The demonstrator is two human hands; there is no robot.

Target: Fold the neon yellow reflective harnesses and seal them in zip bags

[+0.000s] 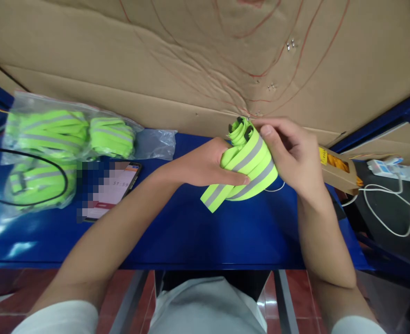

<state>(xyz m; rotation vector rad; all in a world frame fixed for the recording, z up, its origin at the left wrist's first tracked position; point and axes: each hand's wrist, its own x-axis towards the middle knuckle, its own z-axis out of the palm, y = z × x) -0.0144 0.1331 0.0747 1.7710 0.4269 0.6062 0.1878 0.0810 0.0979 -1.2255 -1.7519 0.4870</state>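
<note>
A bundle of neon yellow-green reflective strap with grey stripes is held above the blue table. My left hand grips its left side, thumb pressed across the front. One loose strap end hangs down below that thumb. At the bundle's upper right, my right hand has its thumb and forefinger drawn together against the strap's edge. The bundle's top shows folded layers and small black pieces. What lies between my right fingertips is partly hidden.
Clear plastic bags of similar straps lie at the left, near a black cable. A phone rests beside them. Cardboard with red strings stands behind the blue table. A small cardboard box and a white power strip are at the right.
</note>
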